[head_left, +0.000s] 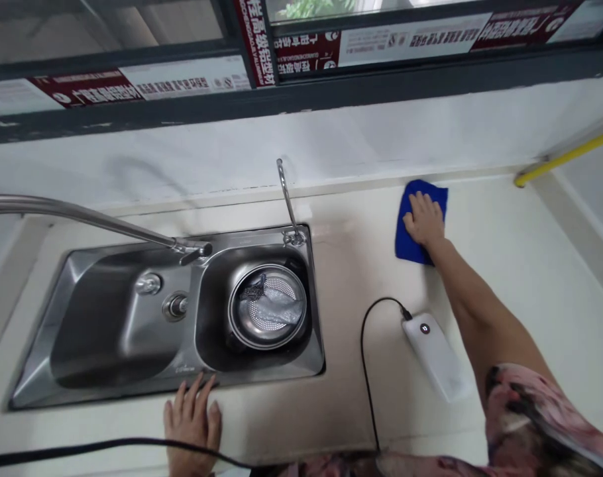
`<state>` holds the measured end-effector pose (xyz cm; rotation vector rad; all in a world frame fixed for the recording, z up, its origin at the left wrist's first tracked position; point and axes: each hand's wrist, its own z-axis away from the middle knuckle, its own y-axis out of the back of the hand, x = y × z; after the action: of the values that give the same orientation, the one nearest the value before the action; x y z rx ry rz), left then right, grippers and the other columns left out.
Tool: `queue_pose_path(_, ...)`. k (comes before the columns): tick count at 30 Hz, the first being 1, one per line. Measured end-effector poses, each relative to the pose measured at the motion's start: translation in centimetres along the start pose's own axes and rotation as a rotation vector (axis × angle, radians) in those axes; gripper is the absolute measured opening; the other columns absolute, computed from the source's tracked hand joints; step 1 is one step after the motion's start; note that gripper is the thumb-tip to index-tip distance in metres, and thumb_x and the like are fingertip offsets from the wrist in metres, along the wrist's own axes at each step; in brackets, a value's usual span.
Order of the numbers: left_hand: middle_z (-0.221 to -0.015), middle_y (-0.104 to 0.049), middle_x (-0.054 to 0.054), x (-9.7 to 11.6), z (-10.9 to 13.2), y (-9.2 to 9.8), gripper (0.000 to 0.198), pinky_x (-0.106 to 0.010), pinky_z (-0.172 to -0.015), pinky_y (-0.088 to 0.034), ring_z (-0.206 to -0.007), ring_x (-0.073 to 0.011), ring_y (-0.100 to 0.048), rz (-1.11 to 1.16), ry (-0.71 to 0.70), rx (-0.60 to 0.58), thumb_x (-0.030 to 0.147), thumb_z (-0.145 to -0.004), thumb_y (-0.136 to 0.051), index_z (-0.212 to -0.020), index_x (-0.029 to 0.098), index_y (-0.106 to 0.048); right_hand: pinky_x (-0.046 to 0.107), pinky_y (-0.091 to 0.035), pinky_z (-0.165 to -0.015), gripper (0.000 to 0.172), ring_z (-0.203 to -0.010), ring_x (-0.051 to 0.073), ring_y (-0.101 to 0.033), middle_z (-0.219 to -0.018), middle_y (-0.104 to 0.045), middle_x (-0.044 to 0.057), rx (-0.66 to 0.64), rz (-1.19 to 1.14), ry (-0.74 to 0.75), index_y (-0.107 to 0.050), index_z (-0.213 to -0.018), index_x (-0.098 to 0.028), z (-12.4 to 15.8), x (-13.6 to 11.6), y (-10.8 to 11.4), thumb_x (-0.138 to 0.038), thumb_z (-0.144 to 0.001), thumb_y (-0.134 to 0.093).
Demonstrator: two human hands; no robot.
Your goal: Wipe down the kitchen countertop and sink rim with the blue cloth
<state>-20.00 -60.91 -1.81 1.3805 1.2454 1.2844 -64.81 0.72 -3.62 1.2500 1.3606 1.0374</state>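
Pressed flat on a blue cloth (pixel 411 248), my right hand (pixel 425 218) has its fingers spread and reaches toward the back of the white countertop (pixel 354 265). The cloth lies spread out under the palm, near the wall. My left hand (pixel 193 417) rests with fingers apart on the front edge of the counter, its fingertips touching the rim of the steel sink (pixel 262 379). It holds nothing. In the sink's right basin sits a round metal strainer (pixel 268 331), with a crumpled clear bag and a dark piece inside.
A white power bank (pixel 438 358) with a black cable lies beside my right forearm. A large curved faucet (pixel 107 228) and a thin tap (pixel 287 195) rise behind the sink. A yellow pipe (pixel 564 158) stands at the back right. Another black cable (pixel 107 444) crosses over my left wrist.
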Motion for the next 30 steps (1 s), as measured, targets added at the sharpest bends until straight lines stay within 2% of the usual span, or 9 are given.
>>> queue_pose_path(11, -0.151, -0.062, -0.016, 0.3, 0.5, -0.3, 0.045, -0.062, -0.131, -0.021, -0.154, -0.0358, -0.040, 0.036, 0.060, 0.001, 0.030, -0.105, -0.043, -0.142, 0.019, -0.066, 0.055, -0.023, -0.136, 0.070, -0.164, 0.030, -0.032, -0.174, -0.038, 0.009, -0.191, -0.215, 0.615, -0.047, -0.164, -0.014, -2.3, -17.4, -0.3, -0.027, -0.095, -0.045)
queue_pose_path(16, -0.149, -0.064, -0.015, 0.2, 0.9, -0.5, 0.045, -0.061, -0.131, -0.020, -0.152, -0.0350, -0.043, 0.021, 0.067, -0.005, 0.030, -0.104, -0.045, -0.141, 0.020, -0.068, 0.060, -0.032, -0.130, 0.068, -0.161, 0.030, -0.037, -0.171, -0.043, 0.006, -0.306, -0.345, 0.700, -0.055, -0.159, -0.021, -4.5, -24.4, -1.0, -0.017, -0.092, -0.046)
queue_pose_path(21, -0.153, -0.061, -0.014, 0.5, 1.1, -0.2, 0.047, -0.060, -0.133, -0.018, -0.155, -0.0334, -0.040, 0.036, 0.115, -0.066, 0.028, -0.103, -0.046, -0.144, 0.022, -0.068, 0.052, -0.042, -0.126, 0.060, -0.153, 0.027, -0.050, -0.162, -0.055, 0.002, -0.382, -0.476, 0.741, -0.070, -0.145, -0.024, -7.2, -27.9, -1.6, -0.011, -0.091, -0.047)
queue_pose_path(26, -0.154, -0.060, -0.015, 1.0, 0.9, 0.3, 0.046, -0.060, -0.132, -0.019, -0.157, -0.0335, -0.037, 0.026, 0.115, -0.070, 0.027, -0.105, -0.044, -0.144, 0.021, -0.067, 0.049, -0.040, -0.130, 0.066, -0.152, 0.026, -0.052, -0.159, -0.057, -0.003, -0.443, -0.583, 0.800, -0.073, -0.140, -0.027, -8.2, -30.6, -1.8, -0.006, -0.083, -0.050)
queue_pose_path(30, -0.155, -0.059, -0.014, 0.6, 1.2, 0.1, 0.046, -0.058, -0.133, -0.018, -0.158, -0.0328, -0.035, 0.011, 0.090, -0.062, 0.026, -0.105, -0.044, -0.144, 0.021, -0.067, 0.049, -0.041, -0.131, 0.068, -0.144, 0.027, -0.061, -0.154, -0.061, -0.005, -0.521, -0.664, 0.744, -0.076, -0.137, -0.030, -8.7, -32.9, -2.2, -0.003, -0.079, -0.053)
